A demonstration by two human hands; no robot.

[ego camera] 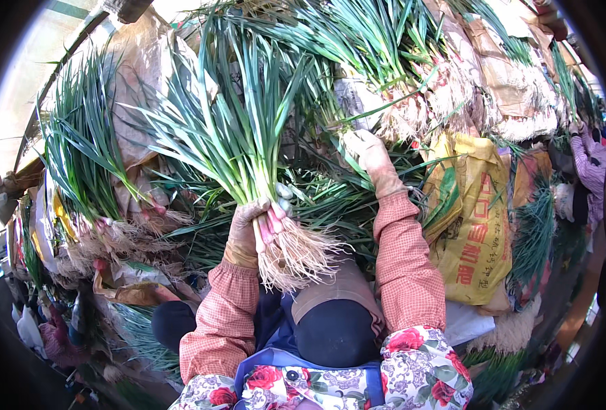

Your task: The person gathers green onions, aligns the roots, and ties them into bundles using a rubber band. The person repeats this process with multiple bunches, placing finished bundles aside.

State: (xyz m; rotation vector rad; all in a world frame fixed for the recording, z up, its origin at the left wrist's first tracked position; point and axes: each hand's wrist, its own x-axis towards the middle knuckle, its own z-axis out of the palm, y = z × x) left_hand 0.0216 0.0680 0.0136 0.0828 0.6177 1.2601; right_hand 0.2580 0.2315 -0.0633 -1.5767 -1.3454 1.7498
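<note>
My gloved left hand [246,228] is closed round a bunch of green garlic plants [239,154], just above the pink bulbs. Their leaves fan upward and their pale roots hang over my knee. My gloved right hand [367,148] reaches forward to loose green stalks by the pile; its fingertips touch or lie very near them, and whether they grip any cannot be told. Behind it lies a heap of garlic plants [400,87] with roots towards me. Another bunch [85,154] rests at the left, leaves up.
A yellow woven sack [479,220] with printing stands at the right. Loose green leaves [328,205] lie between my arms. Other people work at the far right [589,164] and lower left [64,333]. A wooden pole [16,182] runs at the left.
</note>
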